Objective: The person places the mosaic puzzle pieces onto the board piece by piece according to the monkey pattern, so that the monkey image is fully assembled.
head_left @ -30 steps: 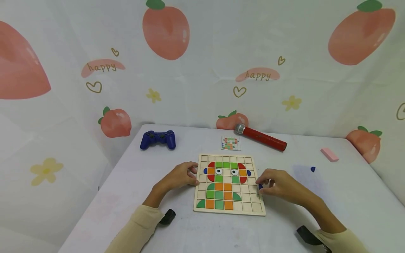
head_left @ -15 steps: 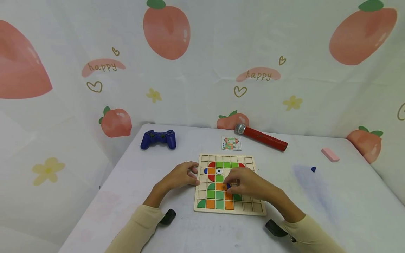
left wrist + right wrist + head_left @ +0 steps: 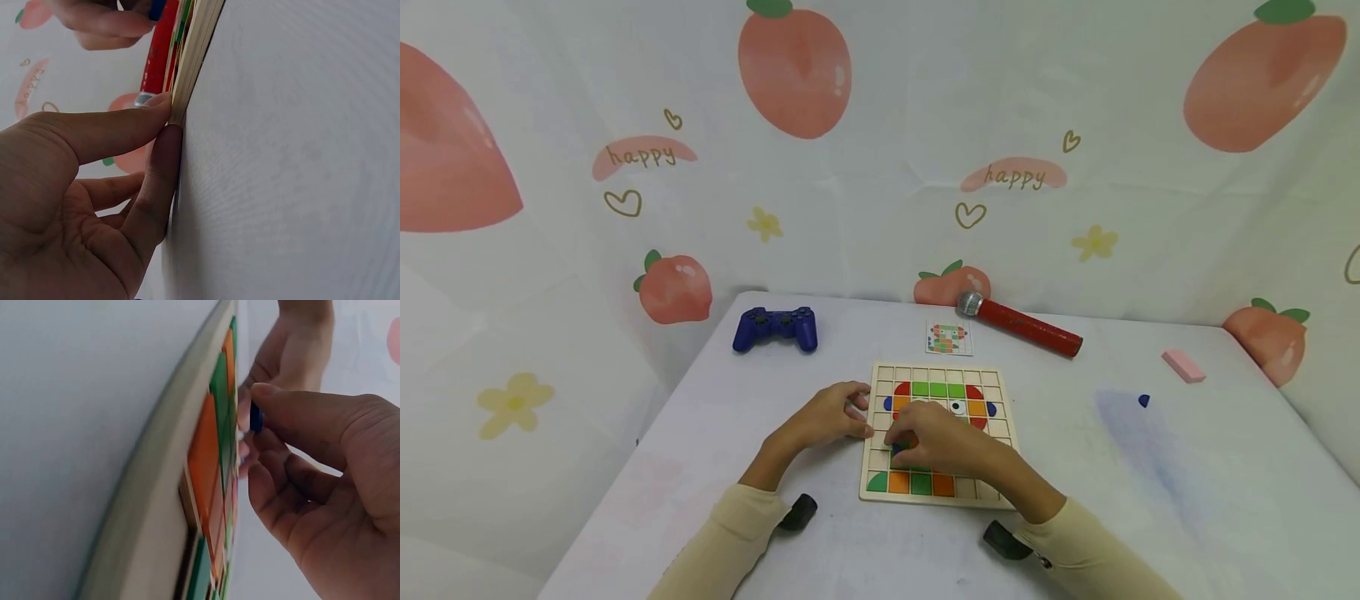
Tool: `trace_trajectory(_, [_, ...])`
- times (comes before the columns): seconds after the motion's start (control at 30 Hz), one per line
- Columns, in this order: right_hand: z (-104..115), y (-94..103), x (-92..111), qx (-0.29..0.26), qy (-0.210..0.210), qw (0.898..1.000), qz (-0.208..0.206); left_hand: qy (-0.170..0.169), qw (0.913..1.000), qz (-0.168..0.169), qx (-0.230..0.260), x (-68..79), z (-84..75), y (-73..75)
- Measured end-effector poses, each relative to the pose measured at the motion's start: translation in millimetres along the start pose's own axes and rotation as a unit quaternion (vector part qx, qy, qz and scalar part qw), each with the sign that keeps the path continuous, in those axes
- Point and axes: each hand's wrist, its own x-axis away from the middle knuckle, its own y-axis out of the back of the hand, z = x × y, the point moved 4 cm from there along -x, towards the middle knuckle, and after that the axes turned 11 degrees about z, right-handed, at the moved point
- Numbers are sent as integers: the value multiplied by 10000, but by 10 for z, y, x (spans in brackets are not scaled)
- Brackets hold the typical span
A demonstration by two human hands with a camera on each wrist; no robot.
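Observation:
In the head view, a wooden grid board (image 3: 943, 502) lies on the table, with coloured tiles set in many squares. Its left edge is held by the bent fingers and thumb of my left hand (image 3: 830, 414); the left wrist view has the thumb and a finger against the board's side (image 3: 192, 56). Above the left part of the board, my right hand (image 3: 942, 437) pinches a small blue puzzle piece (image 3: 255, 417) between thumb and finger. The hand covers several tiles. Another blue piece (image 3: 1144, 401), rounded on one side, lies off to the right.
Behind the board lies a small pattern card (image 3: 949, 339). A red microphone (image 3: 1028, 327) rests at the back, a blue game controller (image 3: 775, 330) at the back left. Far right is a pink block (image 3: 1183, 366). A printed cloth (image 3: 880, 200) hangs behind the table.
Carrying the blue piece, my right hand has moved left from the board's right edge, across the tiles, to its left part. My left hand stays on the left edge.

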Motion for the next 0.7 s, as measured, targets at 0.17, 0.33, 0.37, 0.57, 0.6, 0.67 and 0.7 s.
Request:
trace_trajectory(0.17, [62, -72, -97, -97, -30, 9999, 87, -45, 10000, -21, 1, 0, -6, 1])
trace_trajectory(0.33, [102, -106, -163, -132, -101, 9998, 112, -58, 10000, -19, 10, -3, -6, -1])
trace_trajectory(0.37, [110, -107, -172, -148, -106, 9998, 119, -50, 10000, -17, 15, -3, -7, -1])
trace_trajectory(0.57, [128, -107, -193, -147, -189, 9996, 166, -2, 10000, -9, 31, -2, -11, -1])
trace_trajectory(0.6, [126, -105, -188, -166, -208, 9995, 159, -5, 10000, -10, 33, -2, -11, -1])
trace_trajectory(0.67, [119, -103, -182, -220, -250, 9993, 138, -3, 10000, -13, 32, -1, -11, 0])
trace_trajectory(0.7, [116, -102, -181, -265, -259, 9992, 133, 1, 10000, -19, 32, -2, -10, 1])
